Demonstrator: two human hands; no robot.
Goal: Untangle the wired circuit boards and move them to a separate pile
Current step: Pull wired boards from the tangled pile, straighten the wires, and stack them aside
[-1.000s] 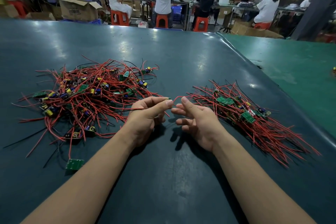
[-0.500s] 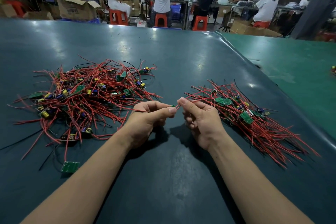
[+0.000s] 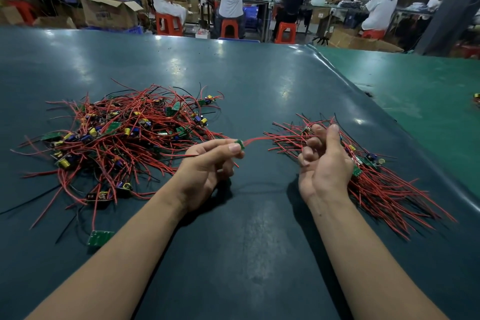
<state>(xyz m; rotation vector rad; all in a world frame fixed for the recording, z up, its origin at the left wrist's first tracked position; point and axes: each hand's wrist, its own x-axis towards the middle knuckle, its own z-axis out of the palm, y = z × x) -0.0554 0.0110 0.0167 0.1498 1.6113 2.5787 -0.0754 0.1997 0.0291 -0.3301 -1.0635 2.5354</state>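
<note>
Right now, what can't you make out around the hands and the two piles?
Head view only:
- Board in left hand: mostly covered by the fingertips.
- Red wire end: lost among the right hand fingers; grip unclear.
- Right pile: its near-left part is behind that hand.
- Left pile: boards buried under wires, count unreadable.

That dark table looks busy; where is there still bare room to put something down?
Bare table shows in the strip between the tangled pile and the sorted pile, though the left hand and right hand work there. The far stretch beyond both piles is bare too. Either pile itself is crowded with wires.
</note>
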